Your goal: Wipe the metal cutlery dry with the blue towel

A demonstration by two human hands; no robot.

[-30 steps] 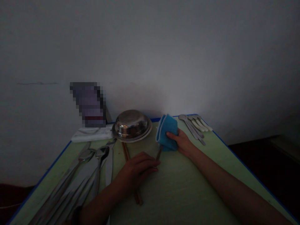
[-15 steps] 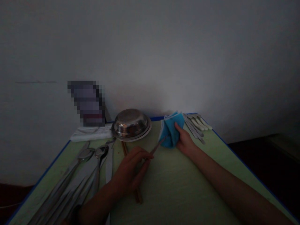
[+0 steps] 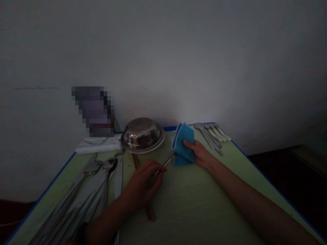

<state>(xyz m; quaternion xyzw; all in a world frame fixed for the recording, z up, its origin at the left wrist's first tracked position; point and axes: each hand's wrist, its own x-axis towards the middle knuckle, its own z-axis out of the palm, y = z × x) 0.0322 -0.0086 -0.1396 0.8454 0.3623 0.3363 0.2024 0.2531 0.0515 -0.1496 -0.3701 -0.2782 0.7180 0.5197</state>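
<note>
Over the middle of the table, my left hand (image 3: 144, 185) is closed, pinching a slim metal piece of cutlery (image 3: 168, 160) between thumb and fingers. The far end of that cutlery meets the blue cloth and is hidden, so its kind does not show. My right hand (image 3: 201, 153) grips the folded blue cloth (image 3: 187, 132), thumb on the near face and the other fingers behind it. A pair of brown chopsticks (image 3: 150, 212) lies partly under my left hand.
An upturned steel bowl (image 3: 141, 132) rests on plates near the wall. Several spoons and forks (image 3: 213, 132) lie at the far right. Long cutlery (image 3: 84, 183) covers the left side. Behind it are a white packet (image 3: 99, 145) and a blurred upright screen (image 3: 94, 109).
The blue cloth and my right hand have shifted slightly left, and the cloth is folded differently. More spoon heads show at the right. My left hand has barely moved.
</note>
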